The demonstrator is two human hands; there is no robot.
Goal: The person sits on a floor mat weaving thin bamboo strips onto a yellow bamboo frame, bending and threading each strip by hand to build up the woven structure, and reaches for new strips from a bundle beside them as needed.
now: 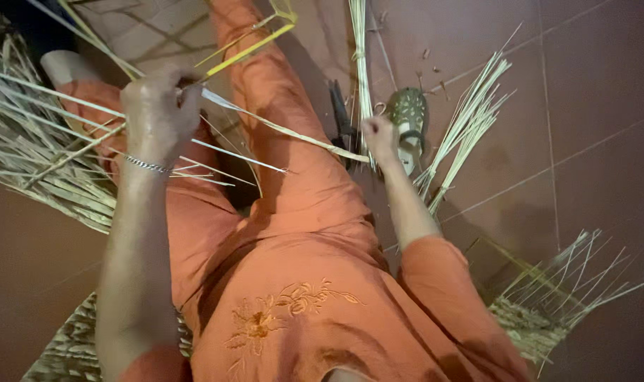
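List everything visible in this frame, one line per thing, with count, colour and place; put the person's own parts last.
Long leaf strip: one, pale yellow-green, stretched between both hands across the lap.
Loose strips: a heap, straw-coloured, at the left.
Strip bundle: one, pale straw, on the floor at the right.
Woven mat pieces: two, straw, lower right and lower left.
Sandal: one, green, beside the right hand.
Dark tool: one, black, on the floor; kind unclear.
Floor tiles: reddish brown.
Orange garment: one, embroidered.
Bracelet: one, silver, left wrist.
Left hand: grip on the strip.
Right hand: grip on its other end.
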